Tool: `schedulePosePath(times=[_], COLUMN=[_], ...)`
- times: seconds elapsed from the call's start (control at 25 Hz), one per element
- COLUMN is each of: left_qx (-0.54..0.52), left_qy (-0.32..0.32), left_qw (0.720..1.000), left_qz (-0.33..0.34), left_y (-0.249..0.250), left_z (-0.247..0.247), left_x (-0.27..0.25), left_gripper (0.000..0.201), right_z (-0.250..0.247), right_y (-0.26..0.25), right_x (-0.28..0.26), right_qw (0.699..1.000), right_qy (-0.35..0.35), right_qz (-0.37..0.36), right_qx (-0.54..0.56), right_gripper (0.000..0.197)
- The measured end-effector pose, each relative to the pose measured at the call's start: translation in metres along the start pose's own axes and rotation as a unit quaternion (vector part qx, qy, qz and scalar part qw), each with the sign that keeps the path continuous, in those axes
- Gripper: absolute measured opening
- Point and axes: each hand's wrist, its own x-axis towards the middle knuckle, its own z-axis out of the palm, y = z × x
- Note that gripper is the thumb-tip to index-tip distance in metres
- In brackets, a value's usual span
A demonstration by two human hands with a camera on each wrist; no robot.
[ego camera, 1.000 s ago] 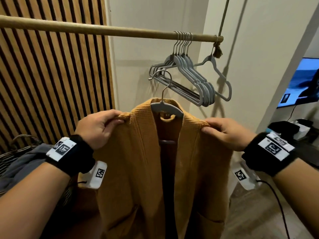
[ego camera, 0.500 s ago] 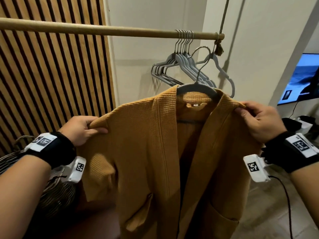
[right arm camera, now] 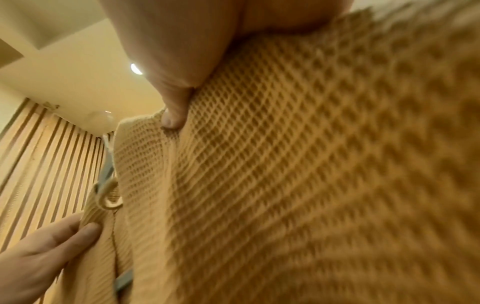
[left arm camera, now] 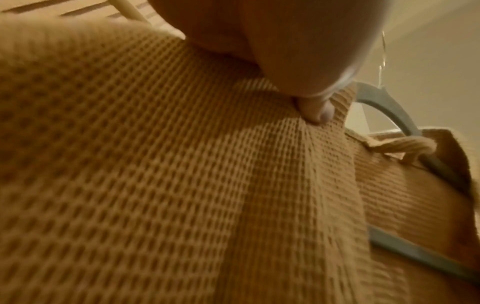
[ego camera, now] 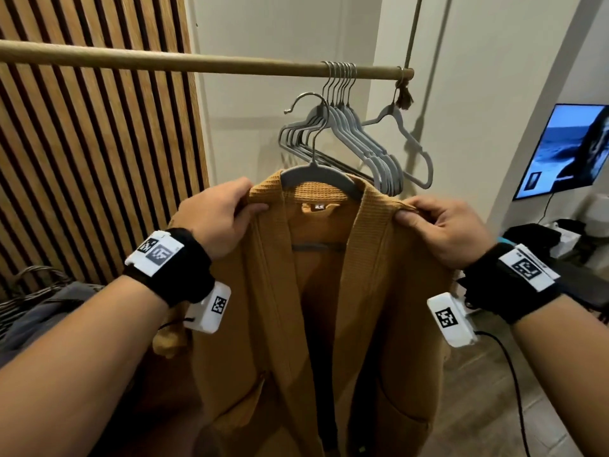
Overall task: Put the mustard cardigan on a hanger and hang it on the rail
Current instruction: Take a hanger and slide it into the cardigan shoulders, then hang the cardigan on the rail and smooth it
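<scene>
1. Mustard waffle knit is being held up below the rail (ego camera: 164, 59): the mustard cardigan (ego camera: 329, 308) is draped on a grey hanger (ego camera: 316, 171), and both are carried in the air, not yet hung.
2. The left hand (ego camera: 214, 219) is clamped on the cardigan's left shoulder next to the collar, thumb in front; the right hand (ego camera: 441, 232) is pinched on the right shoulder. The hands are kept apart, one at each side of the collar.
3. The hanger's metal hook (ego camera: 309, 107) is seen free, below the rail and just left of the empty grey hangers (ego camera: 362, 143) bunched near the rail's right end.
4. Risk, as judged: the hanger appears to be gripped only through the cloth, so it could be tipped or twisted on the lift and the hook's mouth turned away from the rail.
5. Risk, as judged: the hook could be snagged on the neighbouring hangers, being so close.
6. Risk, as judged: a shoulder could be slipped off the hanger arm when the pinches are let go.
7. Writing: a small neck label (ego camera: 319, 207) is visible, but nothing on it can be read; the wristbands carry only black-and-white square markers.
</scene>
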Motion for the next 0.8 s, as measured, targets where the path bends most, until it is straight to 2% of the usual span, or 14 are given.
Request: schedulePosePath(times=[0.12,0.2,0.28,0.32,0.4,0.44,0.48,0.52,0.64,0.68,0.72,0.8], left_qx=[-0.009,-0.011,-0.004,-0.002,0.001,0.0,-0.004,-0.01,-0.024,-0.028,-0.033,-0.054], left_qy=[0.046,0.066,0.073,0.066,0.036,0.022,0.017,0.017,0.016,0.012,0.009,-0.006], left_qw=[0.999,0.997,0.996,0.996,0.998,0.998,0.998,0.997,0.996,0.997,0.997,0.998], left_qz=[-0.01,-0.036,-0.054,-0.055,-0.053,-0.058,-0.067,-0.076,-0.079,-0.073,-0.064,-0.041], left_y=[-0.012,-0.021,-0.031,-0.037,-0.047,-0.051,-0.055,-0.057,-0.058,-0.057,-0.057,-0.053], left_z=[-0.01,-0.017,-0.023,-0.025,-0.025,-0.024,-0.022,-0.02,-0.016,-0.016,-0.015,-0.018], left_x=[-0.001,0.001,0.003,0.003,0.001,-0.001,-0.003,-0.004,-0.006,-0.006,-0.004,0.002], left_gripper=[0.023,0.02,0.018,0.019,0.019,0.018,0.016,0.016,0.015,0.015,0.017,0.022], right_z=[-0.013,-0.013,-0.006,-0.004,-0.01,-0.016,-0.02,-0.024,-0.024,-0.022,-0.018,-0.002], right_y=[0.014,0.036,0.056,0.063,0.068,0.069,0.071,0.074,0.072,0.067,0.055,0.018], right_x=[-0.004,-0.022,-0.042,-0.048,-0.051,-0.049,-0.047,-0.045,-0.043,-0.041,-0.035,-0.018], right_qw=[0.993,0.973,0.956,0.959,0.981,0.985,0.985,0.984,0.953,0.956,0.97,0.988], right_qy=[-0.072,-0.152,-0.208,-0.198,-0.078,-0.004,0.035,0.019,-0.168,-0.171,-0.144,-0.109], right_qz=[0.083,0.15,0.195,0.193,0.177,0.17,0.168,0.176,0.221,0.202,0.165,0.089], right_qx=[0.047,0.088,0.075,0.057,0.033,0.029,0.017,-0.01,-0.125,-0.127,-0.105,-0.064], right_gripper=[0.012,0.021,0.028,0.025,0.016,0.023,0.036,0.047,0.06,0.064,0.067,0.061])
